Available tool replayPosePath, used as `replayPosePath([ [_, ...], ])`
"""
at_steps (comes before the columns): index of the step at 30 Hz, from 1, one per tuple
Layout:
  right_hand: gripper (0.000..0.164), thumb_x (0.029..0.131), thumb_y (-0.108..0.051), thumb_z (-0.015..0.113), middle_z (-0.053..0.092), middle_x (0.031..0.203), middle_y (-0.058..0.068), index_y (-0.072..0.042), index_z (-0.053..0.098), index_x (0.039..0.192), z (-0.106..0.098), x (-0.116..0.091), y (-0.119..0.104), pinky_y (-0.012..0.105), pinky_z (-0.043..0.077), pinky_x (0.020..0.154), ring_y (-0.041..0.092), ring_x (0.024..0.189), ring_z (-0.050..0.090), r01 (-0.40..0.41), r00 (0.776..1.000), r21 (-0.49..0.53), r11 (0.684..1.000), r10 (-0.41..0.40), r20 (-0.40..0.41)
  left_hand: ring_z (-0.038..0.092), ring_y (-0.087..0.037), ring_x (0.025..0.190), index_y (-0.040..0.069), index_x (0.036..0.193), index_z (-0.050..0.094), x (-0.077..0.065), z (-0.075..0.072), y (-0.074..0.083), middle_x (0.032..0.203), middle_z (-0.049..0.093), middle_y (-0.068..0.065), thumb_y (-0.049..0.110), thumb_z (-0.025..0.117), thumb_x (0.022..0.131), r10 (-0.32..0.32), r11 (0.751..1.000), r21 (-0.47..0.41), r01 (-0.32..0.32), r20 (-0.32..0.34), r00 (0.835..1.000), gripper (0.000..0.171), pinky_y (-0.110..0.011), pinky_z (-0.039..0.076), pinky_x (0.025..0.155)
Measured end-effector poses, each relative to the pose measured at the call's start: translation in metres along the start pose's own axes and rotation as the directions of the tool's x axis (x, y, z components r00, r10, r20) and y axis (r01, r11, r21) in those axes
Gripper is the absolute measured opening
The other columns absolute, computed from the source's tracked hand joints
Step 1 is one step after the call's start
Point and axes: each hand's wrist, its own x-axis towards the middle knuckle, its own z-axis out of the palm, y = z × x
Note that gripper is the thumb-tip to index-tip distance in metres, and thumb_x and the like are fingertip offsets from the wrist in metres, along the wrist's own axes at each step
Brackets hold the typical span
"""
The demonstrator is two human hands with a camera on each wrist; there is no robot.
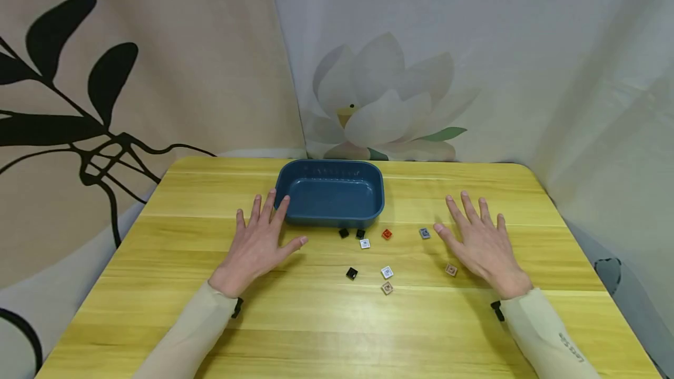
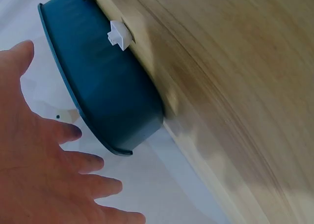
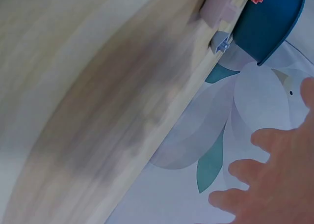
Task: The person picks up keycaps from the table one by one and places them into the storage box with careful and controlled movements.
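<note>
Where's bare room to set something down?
The wooden table is bare between the sleeves, in front of the nearest beige cap; right of the blue tray, beyond the right hand; and left of the left hand. It's crowded just in front of the tray: two black caps, a white cap and the red cap.

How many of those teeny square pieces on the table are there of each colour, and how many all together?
Black pieces: 3
White pieces: 2
Pinkish-beige pieces: 2
Orange-red piece: 1
Grey-blue piece: 1
Total: 9
</note>
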Motion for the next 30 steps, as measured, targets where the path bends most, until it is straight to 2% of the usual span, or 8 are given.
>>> replayPosePath([
  [9,0.079,0.107,-0.064,0.032,0.008,0.171,0.021,-0.016,0.017,0.167,0.0,-0.001,-0.005,0.081,0.008,0.11,0.056,0.152,0.007,0.012,1.0,0.009,1.0,-0.012,-0.027,0.004,-0.047,0.156,0.013,0.167,0.018,-0.001,0.0,0.001,0.172,0.005,-0.019,0.076,0.05,0.094,-0.001,1.0,-0.01,0.001,-0.01,1.0,0.102,-0.076,0.009,0.115],
  [13,0.079,0.107,-0.064,0.032,0.007,0.171,0.02,-0.016,0.018,0.167,0.0,0.0,-0.009,0.081,0.007,0.111,0.055,0.153,0.006,0.018,0.999,0.015,1.0,-0.017,-0.029,0.008,-0.047,0.156,0.011,0.167,0.02,0.001,-0.001,0.002,0.172,0.009,-0.021,0.076,0.049,0.095,0.01,1.0,-0.013,-0.011,-0.057,0.998,0.1,-0.075,0.013,0.116],
  [17,0.078,0.107,-0.064,0.032,0.006,0.171,0.019,-0.016,0.018,0.167,0.0,0.001,-0.013,0.081,0.006,0.111,0.055,0.153,0.006,0.025,0.999,0.02,0.999,-0.024,-0.033,0.01,-0.046,0.156,0.01,0.166,0.022,0.007,-0.003,0.001,0.171,0.012,-0.021,0.076,0.048,0.096,0.007,0.999,-0.04,-0.011,-0.1,0.995,0.1,-0.074,0.014,0.117],
  [22,0.079,0.107,-0.064,0.033,0.006,0.172,0.018,-0.015,0.019,0.167,0.0,0.003,-0.018,0.081,0.007,0.111,0.054,0.153,0.006,0.035,0.999,0.027,0.999,-0.034,-0.043,0.012,-0.046,0.156,0.008,0.166,0.022,0.021,-0.004,-0.004,0.172,0.012,-0.019,0.076,0.046,0.097,-0.033,0.994,-0.111,0.02,-0.116,0.993,0.1,-0.075,0.015,0.116],
  [26,0.079,0.107,-0.064,0.032,0.006,0.172,0.018,-0.015,0.018,0.167,0.0,0.005,-0.022,0.08,0.007,0.112,0.053,0.153,0.005,0.038,0.998,0.031,0.999,-0.037,-0.044,0.012,-0.047,0.155,0.005,0.165,0.021,0.034,-0.003,-0.008,0.172,0.009,-0.02,0.078,0.043,0.096,-0.079,0.983,-0.17,0.062,-0.094,0.992,0.103,-0.076,0.015,0.115],
  [30,0.08,0.106,-0.065,0.033,0.005,0.172,0.017,-0.015,0.018,0.167,0.001,0.006,-0.025,0.08,0.008,0.112,0.053,0.154,0.005,0.04,0.998,0.036,0.999,-0.039,-0.041,0.009,-0.046,0.156,0.004,0.166,0.016,0.043,0.0,-0.013,0.172,0.005,-0.021,0.082,0.039,0.094,-0.132,0.973,-0.197,0.123,-0.034,0.991,0.108,-0.076,0.013,0.115],
])
